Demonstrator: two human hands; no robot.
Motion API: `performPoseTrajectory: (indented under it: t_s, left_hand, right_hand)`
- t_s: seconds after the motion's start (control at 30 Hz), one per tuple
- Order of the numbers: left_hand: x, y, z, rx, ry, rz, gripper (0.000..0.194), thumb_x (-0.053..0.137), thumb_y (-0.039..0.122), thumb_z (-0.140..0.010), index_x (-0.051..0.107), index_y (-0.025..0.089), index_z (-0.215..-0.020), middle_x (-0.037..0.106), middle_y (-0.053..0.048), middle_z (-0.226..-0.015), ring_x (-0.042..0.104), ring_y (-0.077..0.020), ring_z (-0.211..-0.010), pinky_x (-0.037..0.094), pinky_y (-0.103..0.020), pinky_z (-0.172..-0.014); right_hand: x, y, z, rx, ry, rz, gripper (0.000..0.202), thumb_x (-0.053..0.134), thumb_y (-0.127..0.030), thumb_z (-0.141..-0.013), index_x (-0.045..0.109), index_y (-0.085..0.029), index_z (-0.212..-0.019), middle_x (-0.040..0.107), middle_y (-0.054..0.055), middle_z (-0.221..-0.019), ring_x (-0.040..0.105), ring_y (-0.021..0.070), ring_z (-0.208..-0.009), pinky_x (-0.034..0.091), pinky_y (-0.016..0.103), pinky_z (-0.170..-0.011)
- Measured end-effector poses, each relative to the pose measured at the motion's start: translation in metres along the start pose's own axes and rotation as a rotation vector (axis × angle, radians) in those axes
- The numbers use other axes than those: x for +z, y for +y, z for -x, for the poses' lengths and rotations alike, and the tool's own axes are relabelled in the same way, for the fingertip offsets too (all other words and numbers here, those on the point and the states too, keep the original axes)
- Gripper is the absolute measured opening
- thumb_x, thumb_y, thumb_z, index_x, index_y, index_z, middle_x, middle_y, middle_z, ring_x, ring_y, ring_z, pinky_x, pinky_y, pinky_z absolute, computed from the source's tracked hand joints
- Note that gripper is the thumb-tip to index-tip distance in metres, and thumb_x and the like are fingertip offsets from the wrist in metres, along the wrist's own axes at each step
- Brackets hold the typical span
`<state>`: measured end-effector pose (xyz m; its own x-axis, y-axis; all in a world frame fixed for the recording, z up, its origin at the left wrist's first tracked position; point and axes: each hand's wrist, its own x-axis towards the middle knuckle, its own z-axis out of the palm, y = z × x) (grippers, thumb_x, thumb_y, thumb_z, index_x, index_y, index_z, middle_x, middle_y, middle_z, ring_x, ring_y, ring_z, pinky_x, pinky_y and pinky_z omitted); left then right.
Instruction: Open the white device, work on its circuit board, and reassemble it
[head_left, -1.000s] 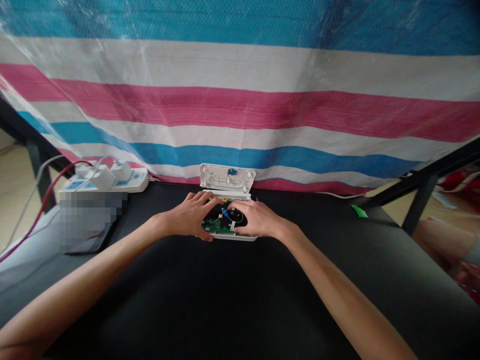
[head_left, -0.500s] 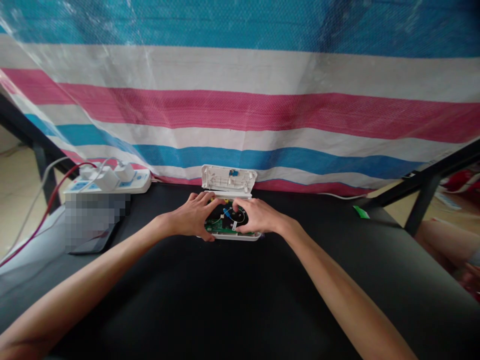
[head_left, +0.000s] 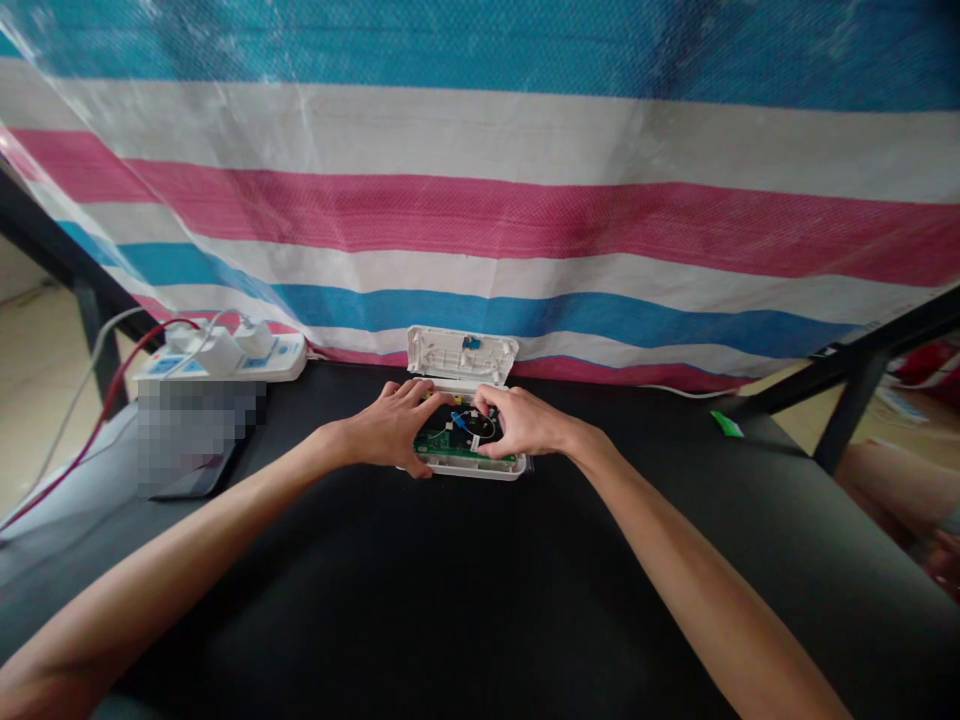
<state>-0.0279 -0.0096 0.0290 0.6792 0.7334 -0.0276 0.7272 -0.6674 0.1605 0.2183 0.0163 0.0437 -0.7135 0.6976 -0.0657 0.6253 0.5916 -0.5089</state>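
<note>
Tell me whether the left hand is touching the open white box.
Touching. The head view shows the left hand resting on the left end of the open white box, its thumb against the front edge and its fingers over the rim.

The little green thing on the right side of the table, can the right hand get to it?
Probably yes. The right hand rests on the open white box, and only bare black table lies between it and the green thing.
</note>
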Motion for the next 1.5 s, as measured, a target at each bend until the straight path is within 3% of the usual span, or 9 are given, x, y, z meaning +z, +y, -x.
performPoseTrajectory:
  t_s: [0.2,0.43,0.63,0.77,0.87,0.93,1.07,1.2,1.5]
  left_hand:
    - [-0.002,0.000,0.000,-0.022,-0.007,0.023,0.101,0.081,0.055,-0.062,0.036,0.019,-0.145,0.044,-0.017,-0.143,0.044,-0.0387,-0.130,0.034,-0.050,-0.106]
    - [-0.014,-0.004,0.007,-0.013,-0.035,0.137,0.111,0.072,0.069,-0.071,0.018,0.024,-0.156,0.038,-0.016,-0.155,0.034,-0.0380,-0.143,0.024,-0.050,-0.116]
    - [-0.028,-0.003,0.010,-0.034,-0.065,0.122,0.107,0.078,0.058,-0.070,0.024,0.025,-0.155,0.041,-0.016,-0.153,0.037,-0.0387,-0.142,0.027,-0.052,-0.116]
    - [-0.026,-0.001,0.008,-0.018,0.009,0.126,0.098,0.079,0.043,-0.068,0.032,0.022,-0.151,0.047,-0.015,-0.147,0.046,-0.0378,-0.135,0.036,-0.049,-0.113]
    - [-0.024,-0.001,0.007,0.008,0.106,0.153,0.099,0.079,0.040,-0.067,0.030,0.021,-0.151,0.047,-0.015,-0.147,0.044,-0.0366,-0.137,0.038,-0.045,-0.113]
    - [-0.025,-0.001,0.007,0.013,0.136,0.149,0.100,0.079,0.040,-0.066,0.030,0.019,-0.150,0.047,-0.015,-0.147,0.043,-0.0365,-0.138,0.038,-0.044,-0.114]
    - [-0.030,0.005,0.009,0.001,0.165,0.118,0.099,0.080,0.041,-0.064,0.032,0.019,-0.149,0.048,-0.016,-0.146,0.045,-0.0380,-0.136,0.040,-0.046,-0.112]
    - [-0.034,0.011,0.010,0.018,0.205,0.115,0.095,0.080,0.037,-0.065,0.034,0.022,-0.147,0.050,-0.015,-0.144,0.046,-0.0374,-0.135,0.039,-0.048,-0.113]
    - [-0.033,0.011,0.010,0.044,0.218,0.179,0.091,0.079,0.038,-0.067,0.036,0.023,-0.146,0.049,-0.014,-0.143,0.045,-0.0373,-0.135,0.036,-0.051,-0.114]
  right_hand:
    - [-0.004,0.006,-0.006,-0.007,-0.050,-0.143,0.047,0.080,-0.034,-0.062,0.042,-0.022,-0.088,0.052,-0.004,-0.082,0.043,0.0126,-0.068,0.033,0.026,-0.060]
    - [-0.004,0.000,0.007,-0.011,0.002,-0.148,0.046,0.081,-0.035,-0.062,0.044,-0.022,-0.087,0.054,-0.004,-0.082,0.046,0.0116,-0.066,0.032,0.025,-0.058]
    - [0.002,-0.009,0.021,0.034,0.084,-0.092,0.047,0.081,-0.035,-0.063,0.043,-0.023,-0.088,0.054,-0.007,-0.071,0.044,0.0104,-0.057,0.029,0.024,-0.055]
    - [0.002,-0.006,0.024,0.049,0.143,-0.079,0.048,0.083,-0.033,-0.062,0.045,-0.023,-0.089,0.063,-0.003,-0.086,0.047,0.0107,-0.059,0.034,0.025,-0.057]
    - [0.000,-0.003,0.026,0.036,0.160,-0.062,0.049,0.084,-0.033,-0.066,0.049,-0.023,-0.100,0.066,0.003,-0.104,0.057,0.0155,-0.072,0.044,0.029,-0.067]
    - [-0.001,-0.002,0.028,-0.006,0.186,-0.035,0.057,0.085,-0.033,-0.066,0.052,-0.023,-0.112,0.064,0.007,-0.117,0.062,0.0229,-0.096,0.048,0.036,-0.085]
    - [0.002,-0.006,0.028,-0.067,0.238,0.020,0.098,0.090,-0.038,-0.061,0.042,-0.026,-0.145,0.051,0.014,-0.145,0.044,0.0351,-0.137,0.034,0.054,-0.113]
    - [0.010,-0.013,0.026,-0.105,0.237,0.029,0.111,0.089,-0.035,-0.064,0.027,-0.027,-0.156,0.045,0.016,-0.153,0.041,0.0359,-0.141,0.031,0.056,-0.116]
    - [0.015,-0.008,0.021,-0.145,0.233,-0.010,0.107,0.085,-0.032,-0.066,0.029,-0.024,-0.156,0.041,0.017,-0.156,0.039,0.0343,-0.144,0.031,0.056,-0.118]
